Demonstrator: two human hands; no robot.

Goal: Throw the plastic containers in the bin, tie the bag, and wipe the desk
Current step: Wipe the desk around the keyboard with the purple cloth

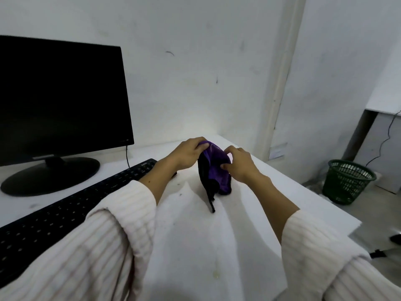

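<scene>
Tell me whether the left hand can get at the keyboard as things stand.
Probably yes, but not freely: the keyboard lies right under the left forearm with nothing between, yet the left hand grips the purple cloth.

Purple-and-black cloth (213, 168): bunched, held upright between both hands over the white desk (217, 246), toward its far right corner. Purple side faces right, black side left; a thin black tail hangs down and touches the desktop. Left hand (189, 152) grips the top of the cloth, right hand (237, 162) pinches its right side.

Desk: small dark specks and a faint yellowish stain near its front edge.

Green mesh bin (347, 181): upright on the floor, beyond the desk's right edge.
</scene>
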